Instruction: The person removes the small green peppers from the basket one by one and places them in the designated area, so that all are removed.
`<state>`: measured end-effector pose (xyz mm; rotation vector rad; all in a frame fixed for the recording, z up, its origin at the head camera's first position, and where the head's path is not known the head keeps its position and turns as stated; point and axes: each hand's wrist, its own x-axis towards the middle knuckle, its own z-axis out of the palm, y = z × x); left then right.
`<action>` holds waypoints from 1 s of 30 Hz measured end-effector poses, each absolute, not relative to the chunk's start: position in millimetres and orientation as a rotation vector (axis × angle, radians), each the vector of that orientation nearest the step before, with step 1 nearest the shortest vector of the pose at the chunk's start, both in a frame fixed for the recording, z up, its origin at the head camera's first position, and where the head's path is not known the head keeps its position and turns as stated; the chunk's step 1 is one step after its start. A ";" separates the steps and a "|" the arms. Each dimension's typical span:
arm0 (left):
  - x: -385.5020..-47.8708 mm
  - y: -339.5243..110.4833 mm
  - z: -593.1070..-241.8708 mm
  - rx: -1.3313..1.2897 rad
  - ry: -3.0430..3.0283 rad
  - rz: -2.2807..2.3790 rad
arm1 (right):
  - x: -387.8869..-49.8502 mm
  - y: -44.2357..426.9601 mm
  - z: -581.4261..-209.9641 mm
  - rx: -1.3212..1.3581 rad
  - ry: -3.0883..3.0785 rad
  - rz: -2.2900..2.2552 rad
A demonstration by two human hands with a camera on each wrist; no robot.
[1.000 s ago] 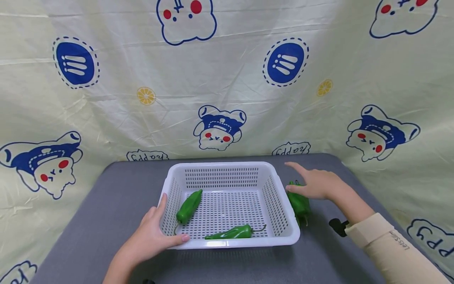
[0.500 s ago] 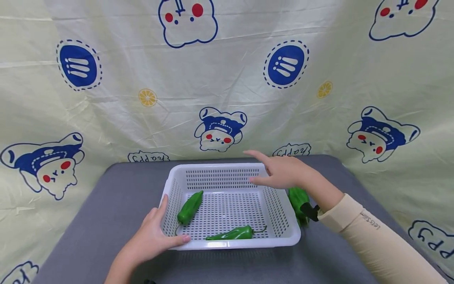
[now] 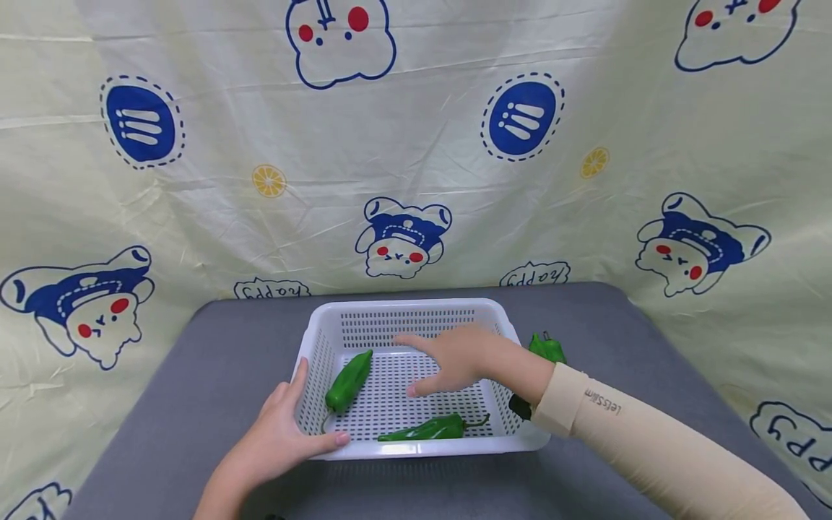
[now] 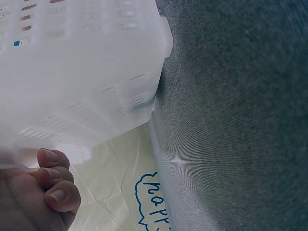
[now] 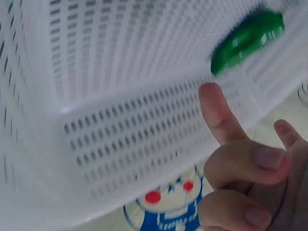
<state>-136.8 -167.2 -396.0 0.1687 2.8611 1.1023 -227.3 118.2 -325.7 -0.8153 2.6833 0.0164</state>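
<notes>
A white perforated plastic basket [image 3: 416,449] stands on the grey tabletop. My left hand [image 3: 276,422] grips its near left rim, the thumb on the front edge; in the left wrist view, curled fingers [image 4: 62,196] show by the basket's rim. One green pepper [image 3: 349,380] lies at the basket's left side, and another green pepper [image 3: 429,428] along its front. Over the basket floor hovers my right hand [image 3: 458,357], holding nothing. Its index finger points left and the thumb is spread from it; in the right wrist view two other fingers look bent. A pepper [image 5: 248,38] lies beyond that index fingertip.
Outside the basket on the right, more green pepper [image 3: 547,348] shows, partly hidden by my right forearm; how many lie there I cannot tell. A patterned cloth [image 3: 416,144] hangs behind the table [image 3: 240,347].
My right hand has moved left from beside the peppers on the right, across the rim, to over the basket's inside. The left hand and the two peppers inside the basket stay in place.
</notes>
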 end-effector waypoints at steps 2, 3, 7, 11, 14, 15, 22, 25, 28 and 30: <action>-136.8 -167.6 -396.3 0.163 2.855 1.104 | -223.8 112.4 -332.9 -0.810 2.646 0.042; -136.8 -167.7 -396.3 0.160 2.852 1.105 | -221.7 109.8 -335.9 -0.803 2.628 0.055; -136.6 -167.9 -396.5 0.156 2.851 1.105 | -214.4 100.2 -347.2 -0.799 2.576 0.115; -136.7 -167.8 -396.6 0.172 2.864 1.100 | -211.8 92.8 -356.9 -0.806 2.546 0.149; -136.9 -167.8 -396.5 0.178 2.870 1.098 | -212.3 88.5 -363.4 -0.820 2.521 0.162; -137.0 -167.8 -396.4 0.179 2.871 1.099 | -212.8 87.1 -365.5 -0.829 2.513 0.169; -137.3 -168.6 -397.6 0.185 2.870 1.120 | -214.5 77.2 -377.5 -0.896 2.462 0.145; -137.3 -168.6 -397.9 0.191 2.870 1.122 | -214.7 73.5 -379.5 -0.889 2.441 0.109; -137.6 -168.8 -398.4 0.200 2.879 1.125 | -214.7 70.1 -379.9 -0.882 2.428 0.095; -137.8 -169.2 -398.6 0.203 2.887 1.121 | -215.3 67.4 -380.3 -0.882 2.431 0.093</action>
